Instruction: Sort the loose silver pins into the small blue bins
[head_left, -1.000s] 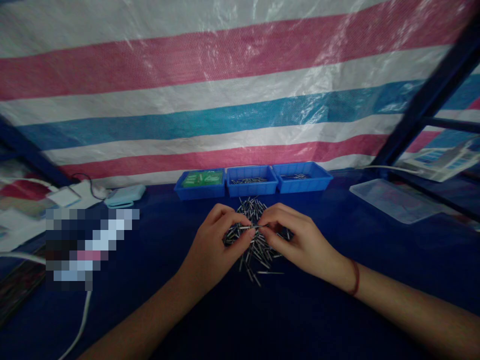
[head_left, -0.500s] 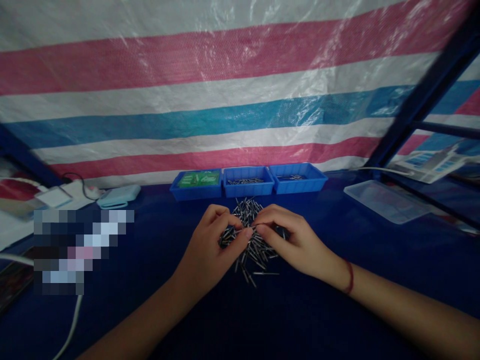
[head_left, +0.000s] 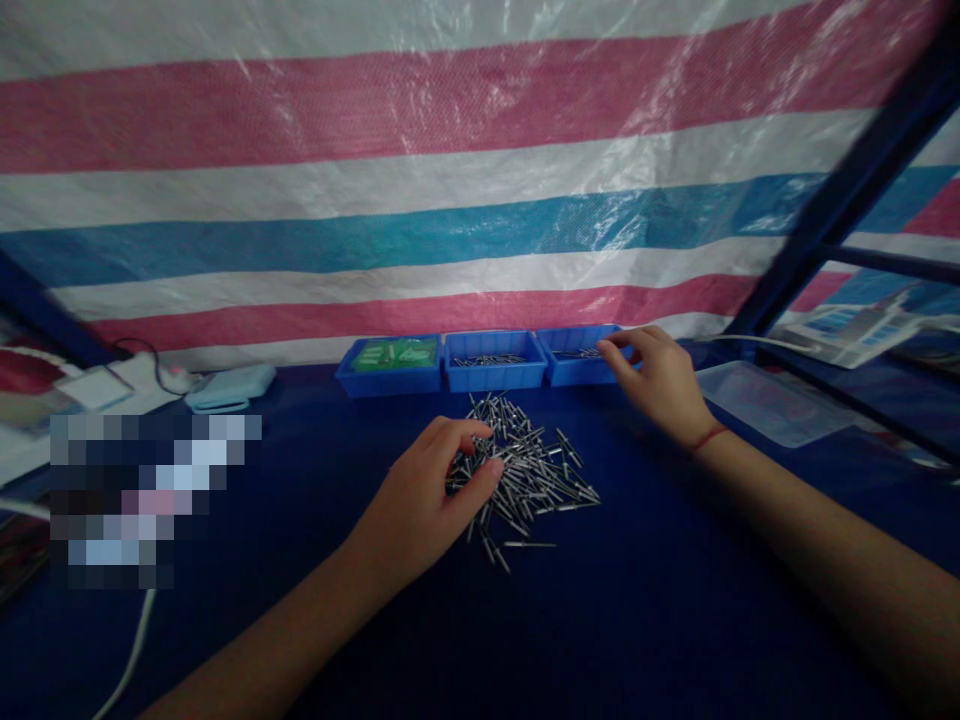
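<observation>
A loose heap of thin silver blind rivets lies on the dark blue table in front of me. My left hand hovers at the left side of this heap. Its thumb and index finger are apart, with nothing visible between them. My right hand is raised at the right end of the right blue bin, in front of its corner. Thumb and index finger are drawn together at the bin's rim; whatever they pinch is too small to make out. Several rivets lie inside that bin.
The middle blue bin holds more rivets, and the left blue bin contains green packets. A clear plastic lid lies at the right. Leftward are a light blue case and a white cable. Striped sheeting hangs behind.
My right hand has left the heap and moved right and away from me to the right bin. My left hand has stayed by the heap, its thumb and index finger now apart.
</observation>
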